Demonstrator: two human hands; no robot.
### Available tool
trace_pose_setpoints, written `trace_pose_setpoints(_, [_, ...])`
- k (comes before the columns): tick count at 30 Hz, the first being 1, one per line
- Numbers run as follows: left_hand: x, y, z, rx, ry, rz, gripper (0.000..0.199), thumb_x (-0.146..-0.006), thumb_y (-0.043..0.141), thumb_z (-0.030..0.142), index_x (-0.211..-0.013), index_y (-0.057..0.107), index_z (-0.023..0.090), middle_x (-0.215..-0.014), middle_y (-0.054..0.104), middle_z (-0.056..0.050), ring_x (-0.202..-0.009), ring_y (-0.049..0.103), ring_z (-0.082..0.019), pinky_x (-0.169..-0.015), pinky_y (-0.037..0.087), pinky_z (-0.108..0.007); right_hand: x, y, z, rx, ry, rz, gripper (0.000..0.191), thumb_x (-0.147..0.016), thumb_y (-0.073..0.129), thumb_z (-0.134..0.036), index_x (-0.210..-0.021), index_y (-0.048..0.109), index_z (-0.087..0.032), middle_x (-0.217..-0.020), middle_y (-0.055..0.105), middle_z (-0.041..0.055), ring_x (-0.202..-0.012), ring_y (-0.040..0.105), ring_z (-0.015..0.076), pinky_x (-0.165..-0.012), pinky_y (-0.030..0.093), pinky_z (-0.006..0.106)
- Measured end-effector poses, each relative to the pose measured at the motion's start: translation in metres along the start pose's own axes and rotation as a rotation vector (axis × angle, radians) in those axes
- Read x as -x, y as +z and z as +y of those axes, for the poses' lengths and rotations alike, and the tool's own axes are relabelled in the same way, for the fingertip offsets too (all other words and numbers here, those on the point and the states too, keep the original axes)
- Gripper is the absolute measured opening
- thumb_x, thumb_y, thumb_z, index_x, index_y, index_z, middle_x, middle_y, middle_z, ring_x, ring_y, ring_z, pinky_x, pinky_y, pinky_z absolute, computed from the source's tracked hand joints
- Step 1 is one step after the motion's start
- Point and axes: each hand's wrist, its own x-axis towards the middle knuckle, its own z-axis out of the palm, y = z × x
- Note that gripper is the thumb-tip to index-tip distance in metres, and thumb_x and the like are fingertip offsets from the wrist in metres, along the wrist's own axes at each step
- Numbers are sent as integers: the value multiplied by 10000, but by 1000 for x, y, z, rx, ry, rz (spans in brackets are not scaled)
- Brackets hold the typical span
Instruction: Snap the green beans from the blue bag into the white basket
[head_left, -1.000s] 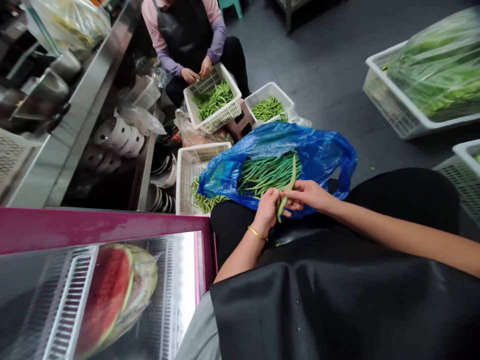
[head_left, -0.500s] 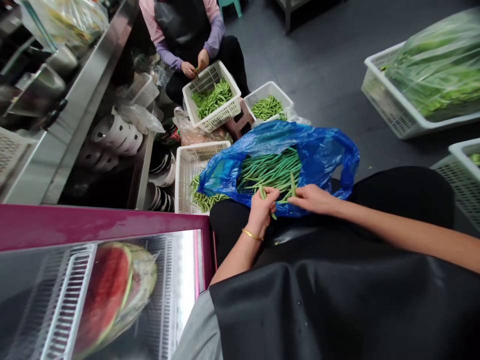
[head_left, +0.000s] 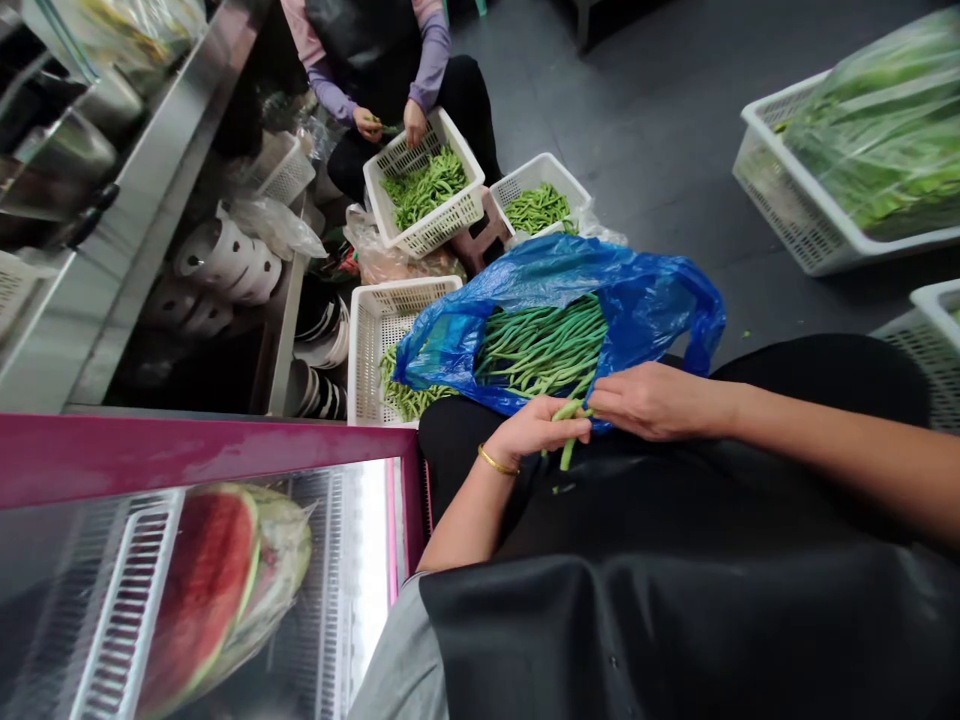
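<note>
My left hand [head_left: 534,428], with a gold bangle at the wrist, is closed around green bean pieces [head_left: 567,452] that poke out past its fingers. My right hand [head_left: 646,400] meets it fingertip to fingertip and pinches the end of a bean; its fingers partly hide that end. Just beyond both hands, an open blue plastic bag [head_left: 555,268] lies across my lap. Long green beans [head_left: 541,345] fill its opening, lying side by side.
To the left stands a white basket [head_left: 361,350] with bean pieces. A co-worker's hands [head_left: 414,122] hover over another basket [head_left: 450,225] of beans; a third basket [head_left: 559,170] is beside it. A glass-topped fridge [head_left: 225,440] holds cut watermelon [head_left: 199,590]. Bagged greens [head_left: 885,140] sit at right.
My hands have come together, the right moving in toward the left and the left shifting slightly right and down. The upright bean in my right hand has been brought to the left hand's beans.
</note>
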Motion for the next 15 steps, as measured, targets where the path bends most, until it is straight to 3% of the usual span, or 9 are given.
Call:
trace_pose_setpoints(3, [-2,0,-3,-23,0,-78,465,-730,657,570,-731,624,106,-505,423,46,-438,336,-48,-436,236,-209,0,-1,-6,-160,13,-62,327,-961,369,-340,-794,586,-161,-672,593,51,-571,518,144,-534,301,262])
trace_pose_setpoints(7, [-3,-3,1,-50,-24,-275,446,-699,701,541,-709,643,99,-523,479,23,-463,385,-59,-459,276,-210,1,-10,-8,-582,10,-237,372,-970,375,-380,-814,633,-160,-620,583,11,-518,490,105,-521,312,237])
trace_pose_setpoints(10, [-9,-3,11,-34,-70,-430,439,-665,737,524,-689,653,94,-498,485,13,-439,398,-64,-442,275,-215,0,-14,-6,-913,0,-353,396,-940,428,-410,-726,640,-152,-562,554,-7,-471,459,86,-481,314,221])
trace_pose_setpoints(12, [-19,5,16,78,-30,-279,460,-646,736,555,-667,626,109,-470,451,31,-398,356,-51,-410,243,-209,-4,-12,-2,-1067,181,-180,427,-908,471,-445,-620,599,-157,-506,524,-8,-452,453,90,-465,332,221])
trace_pose_setpoints(15, [-40,23,20,384,141,178,478,-694,662,617,-676,552,152,-448,331,80,-361,235,-29,-379,184,-192,-13,0,9,-1078,641,486,468,-892,446,-527,-605,581,-182,-519,540,17,-486,495,126,-504,407,253])
